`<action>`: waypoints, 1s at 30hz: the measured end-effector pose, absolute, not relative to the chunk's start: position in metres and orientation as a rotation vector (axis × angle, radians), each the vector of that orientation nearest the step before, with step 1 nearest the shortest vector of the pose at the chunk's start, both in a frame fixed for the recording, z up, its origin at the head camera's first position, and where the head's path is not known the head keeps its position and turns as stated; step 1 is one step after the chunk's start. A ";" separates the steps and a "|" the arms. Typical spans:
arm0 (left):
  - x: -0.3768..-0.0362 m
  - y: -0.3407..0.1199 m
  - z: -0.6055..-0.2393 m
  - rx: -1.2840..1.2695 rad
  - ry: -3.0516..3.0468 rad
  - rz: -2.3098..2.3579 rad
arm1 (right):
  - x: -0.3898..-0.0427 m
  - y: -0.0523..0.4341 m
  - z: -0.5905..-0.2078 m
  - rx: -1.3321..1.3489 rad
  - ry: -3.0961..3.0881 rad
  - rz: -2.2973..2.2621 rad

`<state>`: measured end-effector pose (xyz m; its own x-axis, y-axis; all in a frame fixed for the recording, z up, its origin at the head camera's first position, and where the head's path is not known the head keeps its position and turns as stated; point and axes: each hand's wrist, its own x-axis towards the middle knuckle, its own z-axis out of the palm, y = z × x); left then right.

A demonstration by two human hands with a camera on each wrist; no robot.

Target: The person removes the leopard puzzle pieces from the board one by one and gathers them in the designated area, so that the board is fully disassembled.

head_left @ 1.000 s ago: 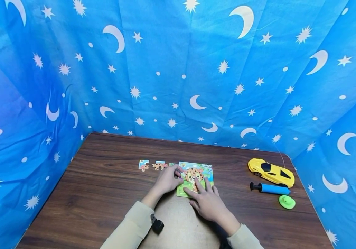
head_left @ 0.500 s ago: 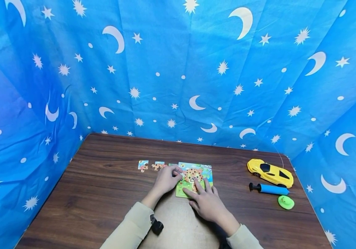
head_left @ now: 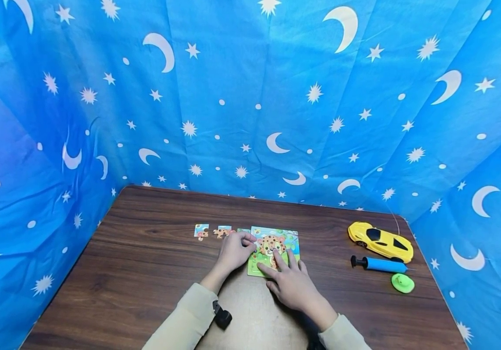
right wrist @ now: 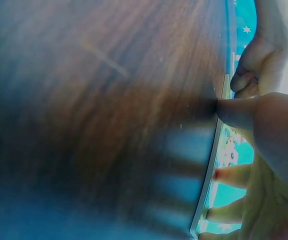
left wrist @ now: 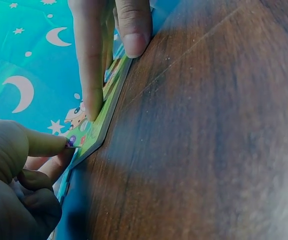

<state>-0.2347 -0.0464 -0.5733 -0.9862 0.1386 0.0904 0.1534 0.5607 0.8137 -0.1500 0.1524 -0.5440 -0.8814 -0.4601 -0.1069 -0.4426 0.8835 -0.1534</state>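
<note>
Status, L to R: two loose puzzle pieces [head_left: 212,232] lie apart on the table [head_left: 136,272], just beyond the left hand [head_left: 234,252] fingertips; not yet fitted. Left hand fingers curled, appear to pinch a piece at the left edge of the puzzle board [head_left: 274,250]; exact grip can't be told. Right hand [head_left: 292,282] fingers straight, slightly spread, pressing the board flat. Board approx. mostly filled, judging by the picture visible. Toy car [head_left: 381,241] and pump [head_left: 379,265] well right of the fingers.

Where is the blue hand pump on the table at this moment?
In the head view, the blue hand pump lies on the table's right side, between the yellow toy car and the green disc.
</note>
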 end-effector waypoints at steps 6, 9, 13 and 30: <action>-0.234 -0.045 -0.573 -0.225 -2.748 -1.465 | -0.150 0.153 -0.544 -0.701 2.915 -0.178; -0.234 -0.044 -0.573 -0.206 -2.737 -1.470 | -0.150 0.153 -0.545 -0.701 2.917 -0.168; -0.235 -0.046 -0.568 -0.141 -2.709 -1.545 | -0.150 0.153 -0.545 -0.701 2.920 -0.155; -0.226 -0.120 -0.544 -0.123 -2.658 -1.456 | -0.149 0.152 -0.543 -0.699 2.921 -0.188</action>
<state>-0.2261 -0.1199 -0.5440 -0.9909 0.0194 0.1334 0.1229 0.5374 0.8344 -0.1492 0.1519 -0.5431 -0.8839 -0.4570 -0.0987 -0.4406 0.8848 -0.1515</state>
